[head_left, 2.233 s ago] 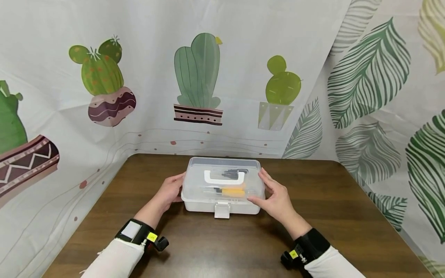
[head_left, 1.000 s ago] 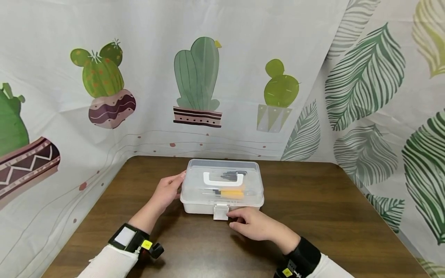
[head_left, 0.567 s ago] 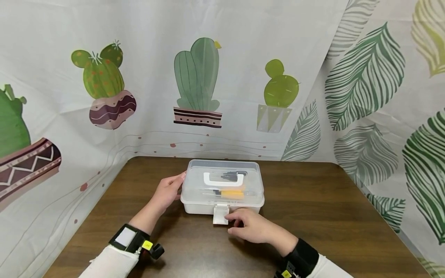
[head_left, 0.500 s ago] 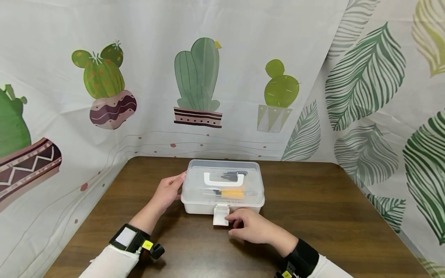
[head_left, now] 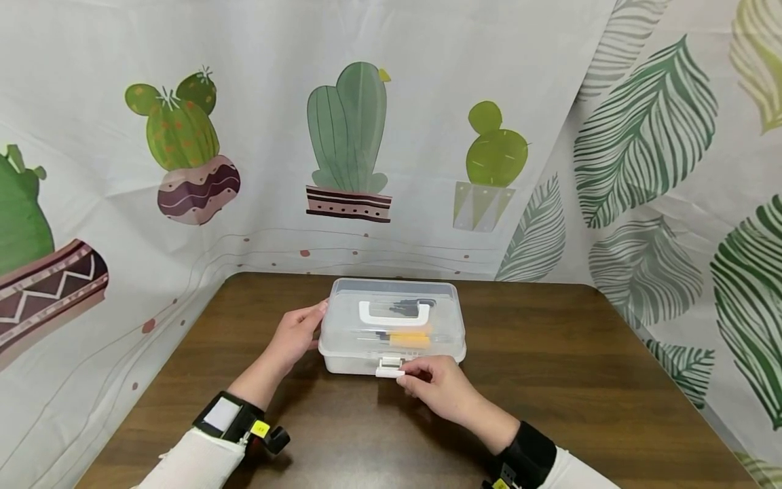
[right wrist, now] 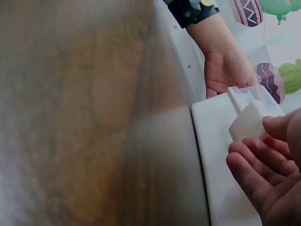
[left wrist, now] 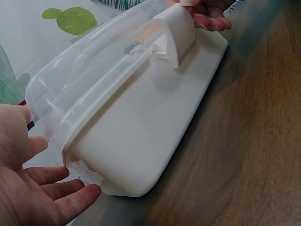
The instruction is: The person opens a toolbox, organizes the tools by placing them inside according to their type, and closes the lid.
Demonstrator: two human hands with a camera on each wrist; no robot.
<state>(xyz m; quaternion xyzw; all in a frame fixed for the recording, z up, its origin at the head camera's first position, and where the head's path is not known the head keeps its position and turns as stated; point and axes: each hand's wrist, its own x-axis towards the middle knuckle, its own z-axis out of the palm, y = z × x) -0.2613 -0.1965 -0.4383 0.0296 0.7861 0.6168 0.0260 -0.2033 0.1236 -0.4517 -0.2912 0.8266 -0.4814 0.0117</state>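
Observation:
A white plastic storage box point(head_left: 351, 365) with a clear lid point(head_left: 342, 319) sits on the table, lid down. Its white front latch point(head_left: 388, 371) is swung outward from the front wall. My right hand point(head_left: 444, 388) pinches the latch's right end between thumb and fingers; the right wrist view shows the thumb on the latch point(right wrist: 248, 123). At the box's left end rests my left hand point(head_left: 296, 336), its fingers extended against the side in the left wrist view. Through the lid show yellow-handled tools point(head_left: 408, 339) and dark slim items point(head_left: 412, 307), their kind unclear.
A white carrying handle point(head_left: 394, 319) lies flat on the lid. Brown wooden table point(head_left: 550, 353) surrounds the box, with its back edge just behind it. A fabric backdrop point(head_left: 269, 136) printed with cacti and leaves hangs behind.
My right hand went from the box's right side to the front latch. The latch first tipped down and now sticks outward, pinched. My left hand stays at the left end.

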